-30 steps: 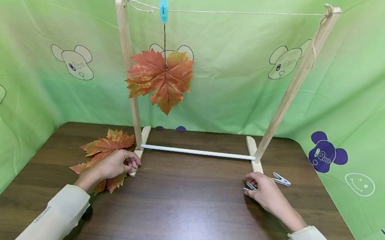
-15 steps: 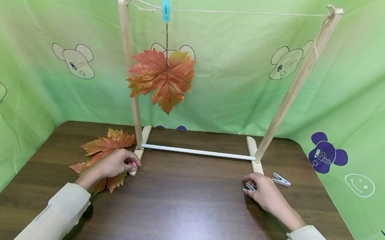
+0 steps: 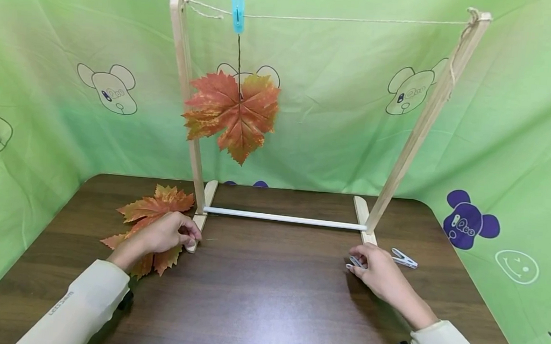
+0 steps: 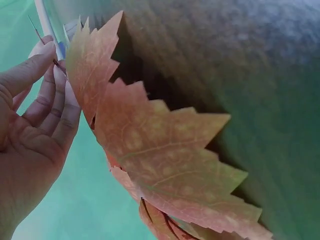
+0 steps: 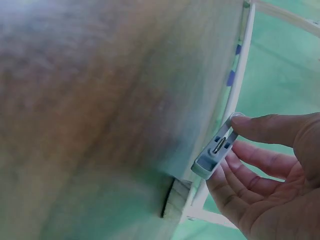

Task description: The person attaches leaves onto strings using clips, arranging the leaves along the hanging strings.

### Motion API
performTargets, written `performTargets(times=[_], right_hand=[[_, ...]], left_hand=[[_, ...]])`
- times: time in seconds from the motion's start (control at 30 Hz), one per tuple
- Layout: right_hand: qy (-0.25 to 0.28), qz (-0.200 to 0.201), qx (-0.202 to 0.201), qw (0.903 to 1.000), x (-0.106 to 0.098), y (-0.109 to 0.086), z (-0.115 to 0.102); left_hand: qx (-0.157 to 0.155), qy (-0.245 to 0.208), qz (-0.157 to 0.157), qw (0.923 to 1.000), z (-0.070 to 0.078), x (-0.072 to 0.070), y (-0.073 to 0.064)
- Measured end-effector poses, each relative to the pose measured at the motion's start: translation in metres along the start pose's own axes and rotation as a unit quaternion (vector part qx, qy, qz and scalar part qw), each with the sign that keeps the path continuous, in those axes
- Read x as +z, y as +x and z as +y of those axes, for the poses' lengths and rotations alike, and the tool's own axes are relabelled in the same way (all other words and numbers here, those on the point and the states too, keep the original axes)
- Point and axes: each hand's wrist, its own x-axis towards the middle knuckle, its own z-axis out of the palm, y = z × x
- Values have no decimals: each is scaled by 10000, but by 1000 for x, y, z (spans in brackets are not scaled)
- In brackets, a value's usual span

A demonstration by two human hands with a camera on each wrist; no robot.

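Note:
My left hand [image 3: 168, 234] pinches the thin stem [image 4: 56, 62] of an orange-red artificial maple leaf [image 4: 150, 145] between thumb and index finger. Below the hand and wrist, more maple leaves [image 3: 168, 200] lie in an overlapping pile at the table's left. On the right, my right hand [image 3: 377, 269] holds a grey-blue clothespin [image 5: 214, 152] between thumb and fingers, close to the foot of the wooden frame. Another maple leaf [image 3: 236, 115] hangs by its stem from a light blue clothespin [image 3: 237, 7] on the string.
A wooden frame with a left post [image 3: 185, 89], a right post [image 3: 425, 124] and a white crossbar [image 3: 281, 218] stands at the back of the table [image 3: 265, 301]. The string [image 3: 355, 20] spans the post tops. A loose clothespin [image 3: 404, 258] lies right of my right hand.
My right hand has risen very slightly with the clothespin in its fingers. The left hand stays almost still on the leaf stem.

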Motion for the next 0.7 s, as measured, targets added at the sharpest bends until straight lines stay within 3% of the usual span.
performTargets(times=[0.7], right_hand=[[166,119,-68,9998,-14,15,-11]], left_hand=[[163,126,-164,9997,19,-9,-7]])
